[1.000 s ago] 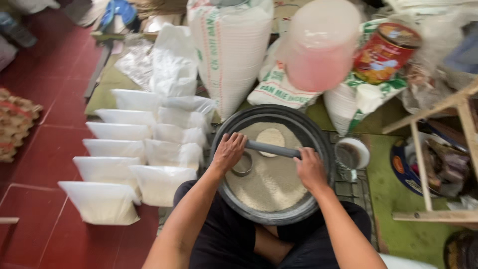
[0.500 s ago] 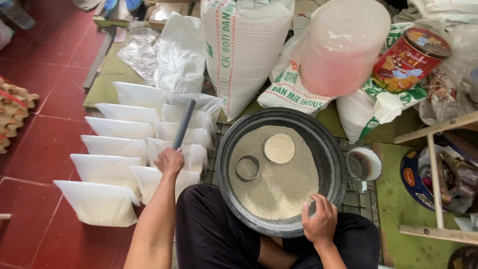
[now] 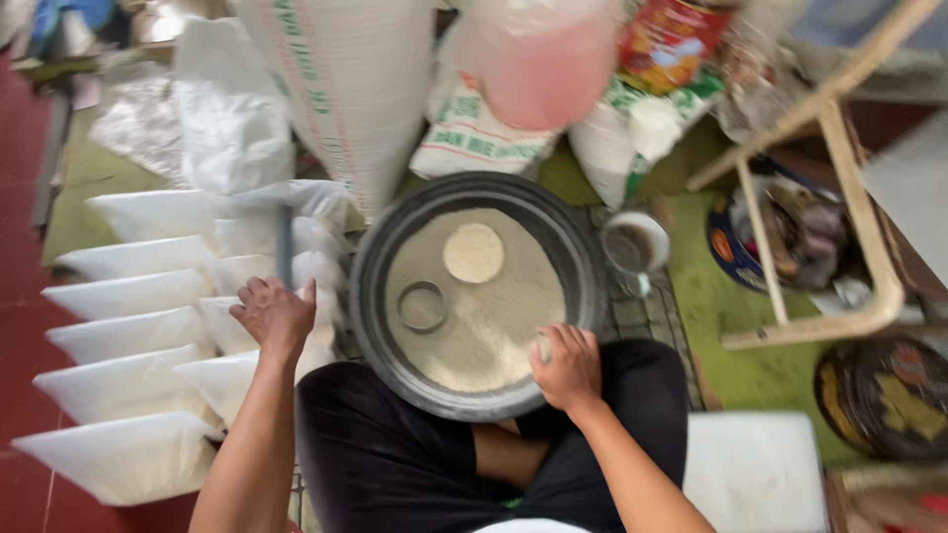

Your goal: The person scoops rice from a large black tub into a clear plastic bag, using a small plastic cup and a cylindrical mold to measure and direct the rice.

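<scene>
A dark round metal basin full of pale rice stands in front of my crossed legs. Two small tins are sunk in the rice, one brimful and one empty. My left hand is left of the basin, over the filled white bags, closed on the lower end of a grey rod. My right hand lies on the basin's near right rim, fingers curled over it and touching the rice.
A tall white sack, smaller printed sacks and a pink plastic tub stand behind the basin. To the right are a small cup, a pale wooden frame and round trays. Red tile floor lies left.
The grey rod left the basin and went left over the bags in my left hand. My right hand dropped from the rod to the basin's near rim. The view has shifted.
</scene>
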